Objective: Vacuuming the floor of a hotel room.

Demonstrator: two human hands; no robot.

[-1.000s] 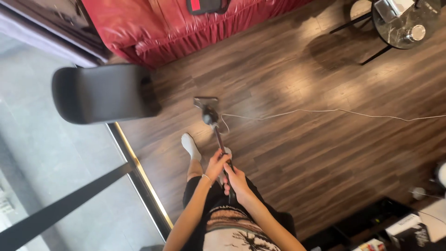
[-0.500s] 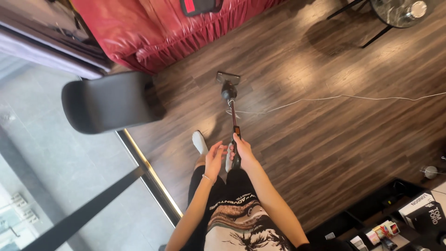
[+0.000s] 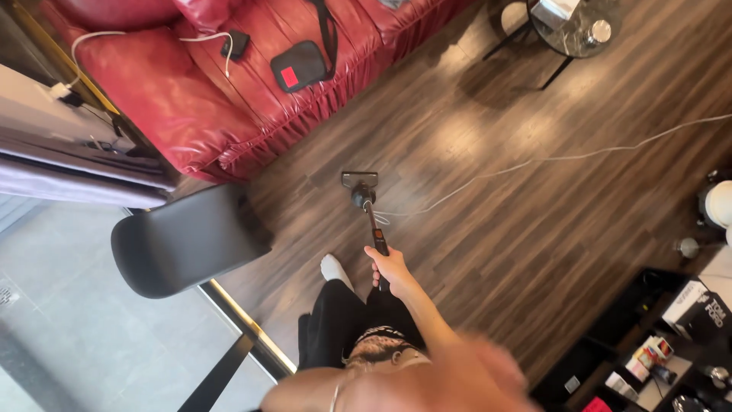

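My right hand (image 3: 389,268) grips the handle of a slim black stick vacuum (image 3: 372,217). Its wand runs forward to a small floor head (image 3: 358,181) resting on the dark wood floor (image 3: 534,252), a little in front of the red sofa (image 3: 183,99). My left hand (image 3: 476,372) is off the handle; it is a blurred shape at the bottom edge, close to the camera, with a bracelet on its wrist. Whether its fingers are apart is lost in the blur. My foot in a white sock (image 3: 334,268) stands just left of the handle.
A white cord (image 3: 549,159) trails across the floor from the vacuum to the right edge. A black chair (image 3: 183,240) stands to the left by a glass door. A black pouch (image 3: 300,66) and phone (image 3: 236,44) lie on the sofa. Round glass table (image 3: 572,30) top right; cluttered shelf (image 3: 671,343) bottom right.
My left hand has come off the vacuum handle and swung down toward the camera. The view has tilted up, showing more of the sofa; the floor head stays near the sofa front.
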